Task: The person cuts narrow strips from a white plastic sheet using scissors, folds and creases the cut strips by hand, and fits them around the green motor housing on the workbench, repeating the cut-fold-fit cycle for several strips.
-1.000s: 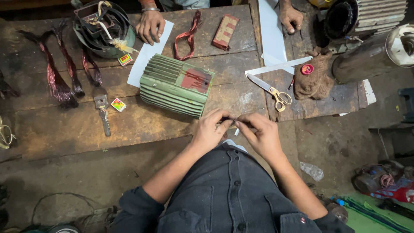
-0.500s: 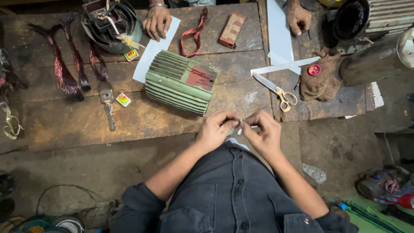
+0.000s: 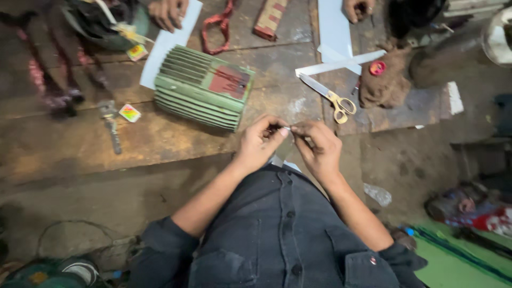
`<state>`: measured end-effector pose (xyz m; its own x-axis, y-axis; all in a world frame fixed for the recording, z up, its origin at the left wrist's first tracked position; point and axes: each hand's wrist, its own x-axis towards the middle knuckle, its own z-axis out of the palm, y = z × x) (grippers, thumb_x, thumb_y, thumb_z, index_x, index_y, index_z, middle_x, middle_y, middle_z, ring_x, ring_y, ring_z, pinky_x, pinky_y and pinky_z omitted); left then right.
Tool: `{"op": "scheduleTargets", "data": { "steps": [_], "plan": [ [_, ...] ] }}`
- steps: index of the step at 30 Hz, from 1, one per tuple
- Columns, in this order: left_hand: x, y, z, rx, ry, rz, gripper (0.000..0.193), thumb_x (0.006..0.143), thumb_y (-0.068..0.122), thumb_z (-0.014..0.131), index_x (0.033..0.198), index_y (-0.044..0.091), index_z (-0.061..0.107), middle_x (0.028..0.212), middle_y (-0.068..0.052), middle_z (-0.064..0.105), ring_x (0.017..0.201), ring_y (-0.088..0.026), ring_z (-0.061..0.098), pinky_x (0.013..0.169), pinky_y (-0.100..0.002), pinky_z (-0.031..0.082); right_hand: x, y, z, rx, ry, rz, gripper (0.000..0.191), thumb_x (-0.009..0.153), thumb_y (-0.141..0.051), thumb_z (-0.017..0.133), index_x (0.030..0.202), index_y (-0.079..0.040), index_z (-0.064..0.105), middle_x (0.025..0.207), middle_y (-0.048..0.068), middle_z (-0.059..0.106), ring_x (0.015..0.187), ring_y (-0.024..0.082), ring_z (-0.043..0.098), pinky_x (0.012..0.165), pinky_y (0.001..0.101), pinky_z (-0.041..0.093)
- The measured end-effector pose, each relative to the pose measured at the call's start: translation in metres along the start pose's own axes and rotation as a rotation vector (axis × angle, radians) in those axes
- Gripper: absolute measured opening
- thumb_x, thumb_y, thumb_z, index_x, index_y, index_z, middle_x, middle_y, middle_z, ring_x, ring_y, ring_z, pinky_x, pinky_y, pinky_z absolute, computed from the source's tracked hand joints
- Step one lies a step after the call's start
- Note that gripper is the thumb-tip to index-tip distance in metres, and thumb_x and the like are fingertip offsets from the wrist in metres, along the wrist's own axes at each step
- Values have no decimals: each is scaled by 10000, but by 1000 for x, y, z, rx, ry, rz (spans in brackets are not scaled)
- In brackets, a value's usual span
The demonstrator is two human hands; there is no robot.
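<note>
Two bare hands meet just over the near edge of the worn wooden surface (image 3: 69,149): the left hand (image 3: 261,141) and right hand (image 3: 317,146) each have their grip pinching a small, thin pale strip (image 3: 288,128) held between the fingertips, too small to tell its material. At 11 o'clock from the hands lies a green ribbed metal motor housing (image 3: 200,93); at 1 o'clock, gold-handled scissors (image 3: 328,96). Another person's hands rest at the far edge.

Finned motor housing (image 3: 202,94) on workbench (image 3: 69,149), scissors (image 3: 328,98) right.
</note>
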<state>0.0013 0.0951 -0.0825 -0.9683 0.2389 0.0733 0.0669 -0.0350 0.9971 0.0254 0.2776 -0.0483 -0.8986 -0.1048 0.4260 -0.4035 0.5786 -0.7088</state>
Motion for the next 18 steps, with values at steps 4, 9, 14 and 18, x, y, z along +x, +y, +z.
{"op": "scheduleTargets", "data": {
  "steps": [4, 9, 14, 18],
  "plan": [
    [5, -11, 21, -100, 16, -56, 107, 985, 93, 718, 1059, 18, 700, 980, -10, 631, 824, -57, 624, 707, -218, 514, -3, 11, -13, 16, -16, 13, 172, 852, 52, 762, 998, -12, 696, 1043, 117, 742, 998, 247, 738, 848, 331, 581],
    [17, -4, 43, 45, 10, -30, 85, 964, 88, 722, 1007, 17, 704, 940, -23, 638, 776, -72, 642, 669, -223, 528, -11, 39, -30, 302, -95, 422, 120, 938, -23, 759, 1036, -12, 691, 937, 68, 723, 859, 108, 680, 753, 276, 556],
    [29, 6, 70, 274, -11, 77, 115, 944, 112, 723, 1010, 22, 693, 893, -62, 635, 681, -132, 606, 603, -275, 490, -19, 81, -42, 701, -103, 540, 93, 997, -39, 699, 1069, -18, 644, 1064, 40, 676, 974, 93, 624, 861, 248, 520],
    [64, -16, 85, 407, -14, 132, 116, 934, 137, 726, 1008, 49, 708, 904, -69, 660, 663, -160, 606, 611, -313, 502, -25, 127, -50, 699, -55, 450, 83, 1010, -26, 697, 1069, -13, 641, 1151, 83, 657, 1063, 137, 618, 952, 280, 508]
  ]
}}
